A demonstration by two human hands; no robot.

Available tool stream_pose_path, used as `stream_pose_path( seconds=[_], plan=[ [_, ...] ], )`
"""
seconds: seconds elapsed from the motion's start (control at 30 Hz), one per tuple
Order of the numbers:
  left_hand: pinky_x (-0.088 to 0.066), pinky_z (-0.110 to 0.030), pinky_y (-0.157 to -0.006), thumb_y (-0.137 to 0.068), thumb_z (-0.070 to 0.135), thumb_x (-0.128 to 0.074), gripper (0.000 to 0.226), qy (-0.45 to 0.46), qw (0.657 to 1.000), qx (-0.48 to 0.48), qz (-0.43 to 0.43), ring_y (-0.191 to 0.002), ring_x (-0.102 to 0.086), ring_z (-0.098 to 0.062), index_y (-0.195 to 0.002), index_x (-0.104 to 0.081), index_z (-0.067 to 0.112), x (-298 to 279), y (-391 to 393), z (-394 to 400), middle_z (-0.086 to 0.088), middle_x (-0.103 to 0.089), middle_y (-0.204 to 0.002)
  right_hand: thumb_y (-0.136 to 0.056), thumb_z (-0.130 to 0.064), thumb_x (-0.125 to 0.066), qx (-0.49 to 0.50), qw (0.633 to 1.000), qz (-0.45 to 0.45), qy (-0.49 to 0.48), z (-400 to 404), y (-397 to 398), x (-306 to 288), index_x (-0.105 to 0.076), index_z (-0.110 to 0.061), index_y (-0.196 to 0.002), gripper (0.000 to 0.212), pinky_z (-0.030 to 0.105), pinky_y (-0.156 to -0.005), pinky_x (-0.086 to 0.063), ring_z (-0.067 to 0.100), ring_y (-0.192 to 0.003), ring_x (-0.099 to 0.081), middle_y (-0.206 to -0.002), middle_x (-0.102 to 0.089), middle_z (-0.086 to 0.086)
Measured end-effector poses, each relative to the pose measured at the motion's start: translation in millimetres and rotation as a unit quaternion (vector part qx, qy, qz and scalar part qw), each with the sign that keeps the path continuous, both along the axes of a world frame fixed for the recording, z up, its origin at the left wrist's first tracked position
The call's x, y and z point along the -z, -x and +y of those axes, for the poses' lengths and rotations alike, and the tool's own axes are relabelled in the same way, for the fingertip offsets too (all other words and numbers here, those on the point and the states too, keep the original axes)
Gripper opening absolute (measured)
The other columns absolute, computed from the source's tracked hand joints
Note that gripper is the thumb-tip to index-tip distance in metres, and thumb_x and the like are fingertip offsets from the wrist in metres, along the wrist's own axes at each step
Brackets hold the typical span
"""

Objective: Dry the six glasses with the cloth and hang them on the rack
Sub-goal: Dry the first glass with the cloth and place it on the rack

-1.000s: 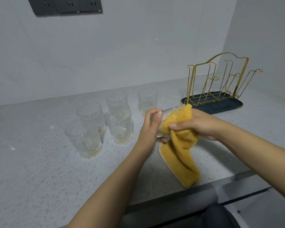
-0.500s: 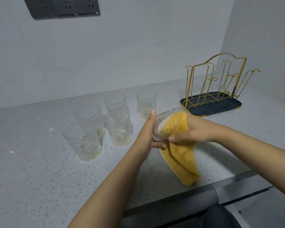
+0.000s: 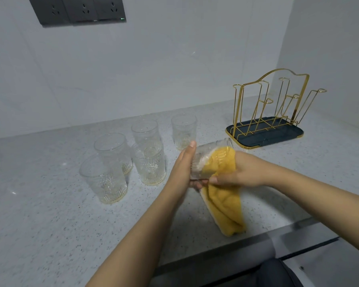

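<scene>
I am cradling one glass [image 3: 209, 156] on its side between my hands, lifted off the worktop [image 3: 50, 224] so the cloth can work round it. My left hand [image 3: 182, 168] is cupping the base end, thumb stretched along the upper wall and fingers curling underneath, which is steadying the glass against the rubbing. My right hand [image 3: 236, 172] is gripping the yellow cloth [image 3: 224, 195], bunching part of it against the mouth end, seemingly stuffed inside, while the loose tail is hanging down toward the worktop's front edge.

Five more glasses [image 3: 149, 162] are standing upright in a loose cluster just left of my hands, within easy reach as I see it. The gold wire rack [image 3: 272, 104] is standing on its dark tray [image 3: 265, 133] to the right, pegs all bare, so I judge the hanging has not begun.
</scene>
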State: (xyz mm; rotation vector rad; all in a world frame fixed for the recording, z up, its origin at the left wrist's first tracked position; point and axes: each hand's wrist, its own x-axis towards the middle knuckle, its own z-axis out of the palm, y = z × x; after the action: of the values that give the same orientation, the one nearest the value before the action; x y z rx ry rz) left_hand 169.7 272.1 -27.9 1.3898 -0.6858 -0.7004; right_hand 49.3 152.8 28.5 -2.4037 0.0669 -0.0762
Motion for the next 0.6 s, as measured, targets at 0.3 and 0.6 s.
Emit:
stream_pose_path(
  seconds=[0.3, 0.6],
  plan=[
    [-0.034, -0.019, -0.035, -0.095, 0.054, -0.048, 0.038, 0.065, 0.997, -0.041, 0.011, -0.037, -0.047, -0.007, -0.101, -0.052, 0.017, -5.0, 9.2, -5.0, 0.001, -0.056, -0.06, -0.083, -0.019, -0.066, -0.012, 0.984, 0.06, -0.17, 5.3, -0.1, -13.9, -0.064, -0.014, -0.111, 0.029, 0.026, -0.088, -0.052, 0.014, -0.097, -0.066, -0.108, -0.07, 0.006],
    [-0.054, -0.027, -0.049, -0.081, 0.079, -0.043, 0.077, 0.023, 1.0, 0.006, 0.018, -0.073, -0.069, -0.021, -0.124, -0.058, 0.018, 5.1, 5.1, -9.8, -0.013, -0.067, -0.112, -0.07, -0.028, -0.075, 0.067, 0.983, -0.002, -0.17, -10.9, -0.7, -13.3, -0.067, -0.004, -0.091, 0.033, 0.031, -0.079, -0.052, 0.02, -0.082, -0.067, -0.089, -0.071, 0.006]
  ],
)
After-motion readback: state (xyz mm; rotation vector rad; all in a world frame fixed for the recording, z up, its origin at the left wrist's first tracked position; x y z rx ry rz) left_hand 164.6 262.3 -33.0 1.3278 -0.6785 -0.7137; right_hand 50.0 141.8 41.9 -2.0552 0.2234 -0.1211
